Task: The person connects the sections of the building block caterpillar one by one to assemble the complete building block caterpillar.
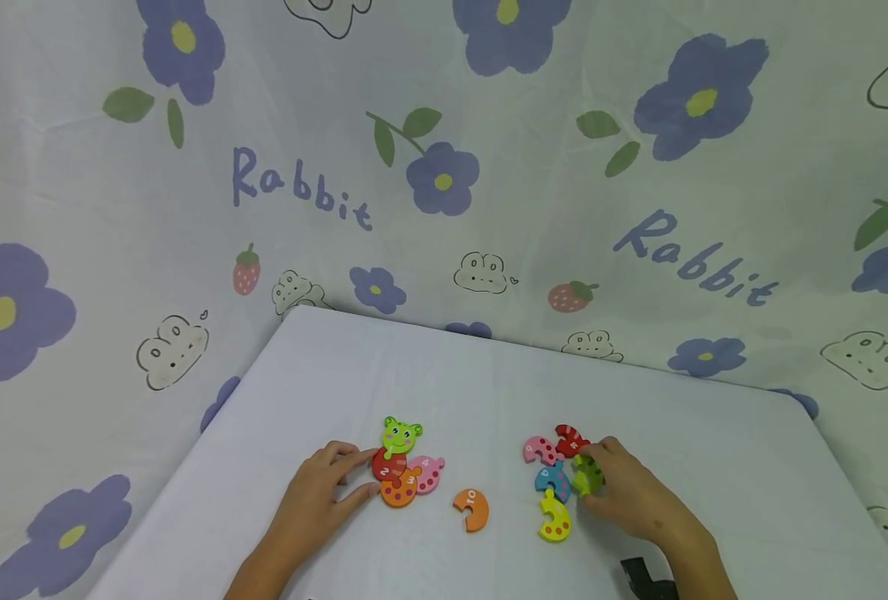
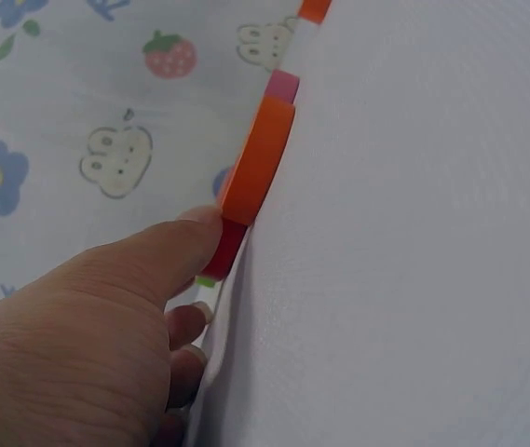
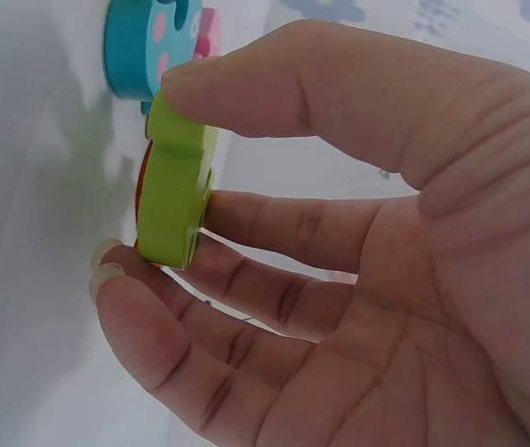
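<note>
My left hand (image 1: pixel 313 496) lies beside a joined group of caterpillar puzzle pieces, index finger and thumb at its left edge. The group has a green smiling head (image 1: pixel 401 435), a red 2 piece (image 1: pixel 388 467), an orange 3 piece (image 1: pixel 398 493) and a pink 4 piece (image 1: pixel 428 473). In the left wrist view the thumb touches where the orange piece (image 2: pixel 263 158) meets the red one. On the right, my right hand (image 1: pixel 624 492) pinches a green puzzle piece (image 3: pixel 173 191) between thumb and fingers. Its number is hidden.
Near the right hand lie loose pieces: pink (image 1: pixel 539 450), red (image 1: pixel 569 440), blue (image 1: pixel 553 481) and yellow (image 1: pixel 555 518). An orange 10 piece (image 1: pixel 474 509) sits between the hands. A black object (image 1: pixel 646 579) is at the white table's (image 1: pixel 383 367) front, by the right forearm.
</note>
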### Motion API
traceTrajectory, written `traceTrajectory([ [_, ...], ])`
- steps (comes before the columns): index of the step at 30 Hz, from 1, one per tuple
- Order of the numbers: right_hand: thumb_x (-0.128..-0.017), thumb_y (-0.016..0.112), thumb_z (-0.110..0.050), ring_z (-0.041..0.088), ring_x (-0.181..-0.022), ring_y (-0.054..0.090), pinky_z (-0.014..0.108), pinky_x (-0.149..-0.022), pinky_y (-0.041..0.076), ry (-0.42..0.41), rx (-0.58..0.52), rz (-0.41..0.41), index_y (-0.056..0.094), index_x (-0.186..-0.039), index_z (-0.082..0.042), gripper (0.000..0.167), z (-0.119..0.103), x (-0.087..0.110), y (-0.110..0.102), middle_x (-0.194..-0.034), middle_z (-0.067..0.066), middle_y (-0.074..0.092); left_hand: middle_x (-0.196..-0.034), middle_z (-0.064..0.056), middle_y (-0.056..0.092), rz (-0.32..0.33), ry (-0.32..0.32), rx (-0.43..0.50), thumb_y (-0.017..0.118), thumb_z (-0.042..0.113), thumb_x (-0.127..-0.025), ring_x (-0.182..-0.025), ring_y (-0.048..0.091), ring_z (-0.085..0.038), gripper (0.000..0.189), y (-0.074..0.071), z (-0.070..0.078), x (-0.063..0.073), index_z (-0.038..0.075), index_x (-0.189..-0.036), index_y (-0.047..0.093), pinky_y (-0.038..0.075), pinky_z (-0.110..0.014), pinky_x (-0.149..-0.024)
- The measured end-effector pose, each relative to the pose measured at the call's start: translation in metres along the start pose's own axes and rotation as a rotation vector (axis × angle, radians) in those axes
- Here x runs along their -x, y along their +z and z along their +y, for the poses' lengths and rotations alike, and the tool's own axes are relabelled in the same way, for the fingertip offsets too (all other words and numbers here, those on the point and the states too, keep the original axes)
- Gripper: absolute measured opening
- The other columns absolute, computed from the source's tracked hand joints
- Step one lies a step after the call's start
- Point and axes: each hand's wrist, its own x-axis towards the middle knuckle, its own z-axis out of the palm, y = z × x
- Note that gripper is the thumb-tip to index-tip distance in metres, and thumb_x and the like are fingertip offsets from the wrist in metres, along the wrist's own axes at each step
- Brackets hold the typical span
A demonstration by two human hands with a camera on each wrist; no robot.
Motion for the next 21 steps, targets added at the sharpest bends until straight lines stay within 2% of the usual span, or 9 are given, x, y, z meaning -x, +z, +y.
traceTrajectory([
  [7,-0.075,0.091,-0.016,0.024,-0.107,0.062,0.051,-0.095,0.055,-0.011,-0.022,-0.009,0.064,-0.133,-0.001,0.065,-0.002,0.001,-0.0003,-0.121,0.01,0.059,-0.115,0.011,0.06,-0.008,-0.016,0.003,0.086,0.04,-0.088,-0.087,0.049,-0.003,0.049,-0.0006,0.0013,-0.0003,0.03,-0.134,0.073,0.049,-0.032,-0.081],
  [21,-0.078,0.087,-0.017,0.023,-0.111,0.061,0.051,-0.099,0.053,-0.065,-0.053,0.005,0.06,-0.138,-0.002,0.068,-0.0033,0.0054,-0.0006,-0.127,0.009,0.057,-0.113,0.012,0.059,0.051,0.039,0.028,0.084,0.038,-0.09,-0.085,0.049,-0.002,0.044,-0.0013,0.001,0.0027,0.026,-0.131,0.075,0.048,-0.03,-0.077],
])
